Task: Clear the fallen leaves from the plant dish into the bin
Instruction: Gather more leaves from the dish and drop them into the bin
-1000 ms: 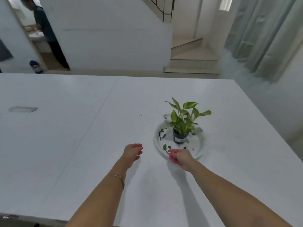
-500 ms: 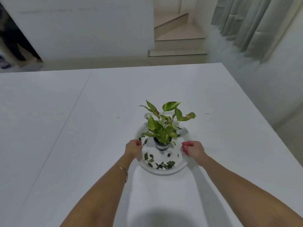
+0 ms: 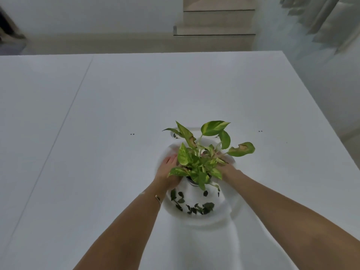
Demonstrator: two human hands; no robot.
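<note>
Under plant (image 3: 200, 152), hands' fingers, pot hidden

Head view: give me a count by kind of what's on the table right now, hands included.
Potted plant: 1
White dish: 1
Fallen leaves in the dish: a scattered cluster, too small and overlapping to count singly
Hands: 2, left hand and right hand, both at the pot, fingers hidden by foliage
Bin: 0 in view
Total: 4 countable items plus the leaf cluster

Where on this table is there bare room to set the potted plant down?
The table is bare left of the left hand, beyond the plant to the far edge, and right of the dish. Inside the dish it is crowded: pot, both hands, fallen leaves.
</note>
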